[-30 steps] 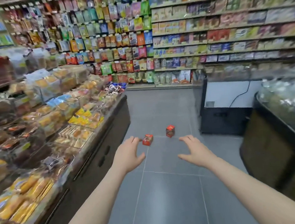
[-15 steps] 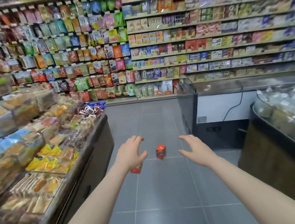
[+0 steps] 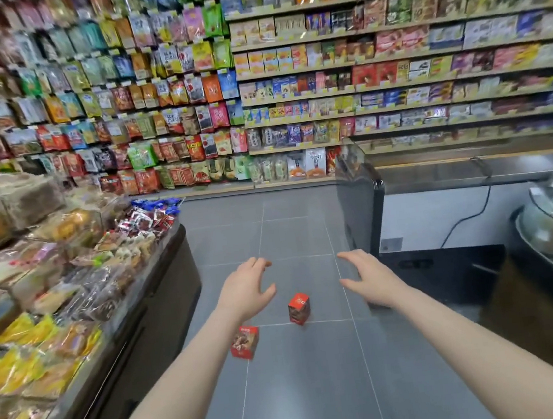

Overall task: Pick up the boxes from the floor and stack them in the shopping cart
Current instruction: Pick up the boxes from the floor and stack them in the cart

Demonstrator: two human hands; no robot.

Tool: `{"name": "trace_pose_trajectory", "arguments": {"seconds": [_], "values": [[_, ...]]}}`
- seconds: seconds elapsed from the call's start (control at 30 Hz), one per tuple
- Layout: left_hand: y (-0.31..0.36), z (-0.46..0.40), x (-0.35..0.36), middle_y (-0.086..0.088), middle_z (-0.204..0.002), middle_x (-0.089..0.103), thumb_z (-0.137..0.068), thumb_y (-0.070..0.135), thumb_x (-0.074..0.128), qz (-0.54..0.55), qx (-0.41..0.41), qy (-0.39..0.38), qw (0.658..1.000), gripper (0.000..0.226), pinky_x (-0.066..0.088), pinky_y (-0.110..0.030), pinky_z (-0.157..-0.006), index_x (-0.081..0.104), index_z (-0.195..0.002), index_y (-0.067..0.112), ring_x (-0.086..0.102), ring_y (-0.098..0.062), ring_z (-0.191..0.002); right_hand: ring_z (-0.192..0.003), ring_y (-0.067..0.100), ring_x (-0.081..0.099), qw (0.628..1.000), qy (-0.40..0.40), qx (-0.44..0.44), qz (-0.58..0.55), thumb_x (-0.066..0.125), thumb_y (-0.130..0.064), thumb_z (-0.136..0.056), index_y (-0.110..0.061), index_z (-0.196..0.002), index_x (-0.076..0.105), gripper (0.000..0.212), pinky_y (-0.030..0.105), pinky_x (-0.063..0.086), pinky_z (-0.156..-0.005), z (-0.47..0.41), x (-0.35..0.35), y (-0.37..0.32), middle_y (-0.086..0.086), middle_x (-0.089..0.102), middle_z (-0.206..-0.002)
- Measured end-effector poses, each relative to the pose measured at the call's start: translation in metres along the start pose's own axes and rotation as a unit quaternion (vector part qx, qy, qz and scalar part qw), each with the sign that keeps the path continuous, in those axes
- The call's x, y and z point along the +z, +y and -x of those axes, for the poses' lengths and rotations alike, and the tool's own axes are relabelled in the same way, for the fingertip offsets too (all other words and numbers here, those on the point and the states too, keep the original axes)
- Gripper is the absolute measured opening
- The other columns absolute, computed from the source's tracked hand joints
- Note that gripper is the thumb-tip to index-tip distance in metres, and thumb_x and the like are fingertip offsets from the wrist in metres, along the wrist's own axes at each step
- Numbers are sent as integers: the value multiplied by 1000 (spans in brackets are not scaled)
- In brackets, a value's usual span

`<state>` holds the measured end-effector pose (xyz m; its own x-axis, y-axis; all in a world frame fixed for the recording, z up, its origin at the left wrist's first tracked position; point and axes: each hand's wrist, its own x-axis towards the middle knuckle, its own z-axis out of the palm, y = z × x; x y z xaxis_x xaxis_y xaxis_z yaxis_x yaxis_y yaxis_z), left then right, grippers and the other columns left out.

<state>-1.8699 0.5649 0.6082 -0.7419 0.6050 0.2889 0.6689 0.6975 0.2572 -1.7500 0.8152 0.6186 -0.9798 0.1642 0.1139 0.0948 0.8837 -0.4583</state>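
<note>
Two small red boxes rest on the grey tiled floor of a shop aisle. One red box (image 3: pixel 299 308) stands upright between my two hands. The other red box (image 3: pixel 245 342) lies tilted just right of my left forearm. My left hand (image 3: pixel 247 290) is stretched forward above the floor with its fingers spread and nothing in it. My right hand (image 3: pixel 368 278) reaches out the same way, open and empty. Neither hand touches a box. No shopping cart is in view.
A low display counter (image 3: pixel 160 291) piled with wrapped snacks runs along the left. A dark glass-topped freezer cabinet (image 3: pixel 364 206) and a curved counter (image 3: pixel 548 247) stand on the right. Shelves of packets (image 3: pixel 184 82) line the far wall. Grey floor (image 3: pixel 306 395) lies between them.
The view has moved forward along the aisle, so both boxes now sit lower and nearer to me. The left box, half hidden by my left hand before, shows fully beside my forearm.
</note>
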Motion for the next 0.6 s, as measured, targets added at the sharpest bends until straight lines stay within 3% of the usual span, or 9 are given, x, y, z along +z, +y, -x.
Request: {"name": "trace_pose_trajectory", "arguments": {"seconds": [0.2, 0.4, 0.5, 0.6], "values": [[-10, -120, 26, 0, -120, 54, -86, 36, 59, -4, -25, 12, 1000, 45, 47, -35, -88, 50, -125, 17, 51, -19, -116, -134, 16, 35, 999, -29, -24, 1, 57, -29, -91, -20, -141, 38, 55, 33, 31, -109, -118, -20, 64, -2, 38, -145], [-36, -189, 83, 1, -120, 55, -79, 48, 47, 8, -51, -54, 997, 56, 46, -34, -89, 49, -127, 19, 52, -18, -115, -135, 15, 33, 997, -80, -9, -15, 60, -27, -88, -18, -143, 37, 60, 25, 26, -109, -199, -1, 120, -2, 37, -146], [-57, -220, 112, 1, -123, 54, -84, 41, 55, 6, -55, -74, 996, 50, 45, -33, -92, 48, -129, 20, 51, -17, -117, -135, 14, 33, 994, -110, -3, -15, 62, -25, -87, -19, -143, 36, 62, 24, 26, -108, -239, 17, 143, -2, 36, -146], [-86, -256, 139, 3, -124, 53, -81, 47, 48, 6, -71, -97, 993, 54, 44, -30, -93, 47, -129, 22, 49, -15, -119, -134, 16, 34, 991, -136, 3, -15, 64, -23, -83, -20, -142, 37, 65, 23, 27, -107, -289, 38, 159, -1, 38, -143]]}}
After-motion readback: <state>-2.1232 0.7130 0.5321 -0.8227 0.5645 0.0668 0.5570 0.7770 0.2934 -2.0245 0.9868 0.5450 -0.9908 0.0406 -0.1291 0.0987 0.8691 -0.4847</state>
